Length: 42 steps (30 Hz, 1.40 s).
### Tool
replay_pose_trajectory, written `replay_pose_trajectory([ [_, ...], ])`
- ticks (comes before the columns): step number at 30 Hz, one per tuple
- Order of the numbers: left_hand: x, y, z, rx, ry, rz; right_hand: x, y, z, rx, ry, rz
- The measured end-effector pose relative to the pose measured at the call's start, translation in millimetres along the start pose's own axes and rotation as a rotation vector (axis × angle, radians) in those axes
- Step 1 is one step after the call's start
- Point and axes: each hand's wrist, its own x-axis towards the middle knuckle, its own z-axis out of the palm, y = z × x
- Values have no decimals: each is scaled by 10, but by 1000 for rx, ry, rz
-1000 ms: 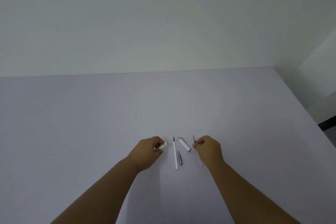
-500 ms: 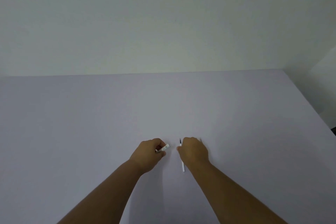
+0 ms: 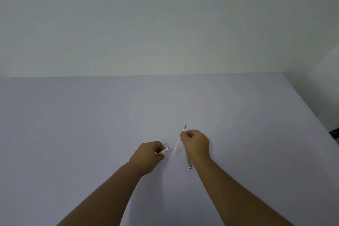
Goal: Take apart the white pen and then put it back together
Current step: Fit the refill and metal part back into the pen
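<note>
My left hand (image 3: 149,156) is closed around a short white pen barrel (image 3: 163,151), whose end sticks out to the right of my fingers. My right hand (image 3: 196,145) pinches a thin white ink refill (image 3: 177,145) with a dark tip; it slants up and to the right, lifted off the table. A small silver pen piece (image 3: 189,163) lies on the table just under my right wrist, partly hidden by it. Other pen parts seen earlier are hidden behind my right hand.
The work surface is a wide pale lilac table (image 3: 91,124) against a plain white wall. The table's right edge (image 3: 311,112) runs diagonally down to the right, with a dark object (image 3: 334,133) beyond it.
My right hand has picked the thin refill off the table and raised it, tilted. The left hand has stayed put with the barrel. The camera has shifted slightly.
</note>
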Motion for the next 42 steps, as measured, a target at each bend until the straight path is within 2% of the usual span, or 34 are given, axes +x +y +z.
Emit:
replay_pose_trajectory([
  [3, 5, 67, -12, -8, 4, 6, 10, -33, -124, 221, 62, 45],
  [10, -13, 159, 1, -49, 8, 39, -71, 13, -218, 350, 73, 96],
  [14, -33, 213, 28, -80, 12, 78, -125, 50, -231, 326, 42, 78],
  [19, -32, 272, 58, -149, 26, 89, -247, 98, -156, 217, -168, 14],
  [22, -43, 224, 59, -124, 28, 69, -240, 168, -177, 179, -128, 35],
  [24, -50, 172, 49, -117, 30, 46, -219, 240, -203, -33, -92, 0],
  [27, -69, 121, 34, -133, 25, 18, -257, 404, -181, -609, -165, -166],
  [29, -88, 110, 17, -160, 18, 18, -309, 507, -120, -757, -205, -254],
  [31, -103, 111, -1, -165, 14, 28, -346, 517, -75, -777, -213, -264],
  [33, -113, 118, -17, -148, 13, 42, -335, 441, -63, -564, -171, -192],
  [38, -129, 147, -50, -104, 8, 65, -202, -3, -229, 483, -5, 146],
  [40, -131, 168, -55, -97, 6, 76, -157, -125, -320, 656, 0, 219],
  [42, -131, 193, -59, -108, 9, 85, -144, -179, -370, 649, -36, 226],
])
